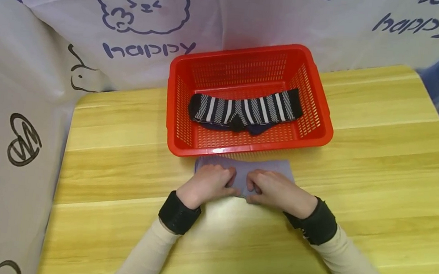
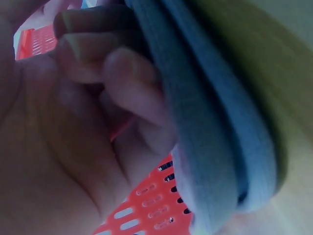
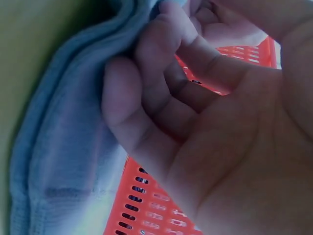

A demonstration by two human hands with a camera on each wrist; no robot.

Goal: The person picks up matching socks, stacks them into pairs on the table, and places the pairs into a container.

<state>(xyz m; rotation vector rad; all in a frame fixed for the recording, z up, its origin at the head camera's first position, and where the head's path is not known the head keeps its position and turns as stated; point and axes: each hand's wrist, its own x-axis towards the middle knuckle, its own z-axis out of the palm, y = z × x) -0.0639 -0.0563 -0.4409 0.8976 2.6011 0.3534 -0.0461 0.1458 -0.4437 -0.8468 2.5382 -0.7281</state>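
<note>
Mid-fold: both hands' fingers (image 1: 221,174) pinch the grey-blue sock (image 1: 245,171) on the counter (image 1: 116,215); next probably needs lifting it to the red basket (image 1: 182,107) just beyond.

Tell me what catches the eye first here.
The red basket stands at the table's far edge, with a black and white striped sock lying inside. Just in front of it, the left hand and right hand grip a pale blue cloth.

Pale grey-blue sock (image 1: 244,173), folded flat on the wooden table, lying crosswise just in front of the red basket.
</note>
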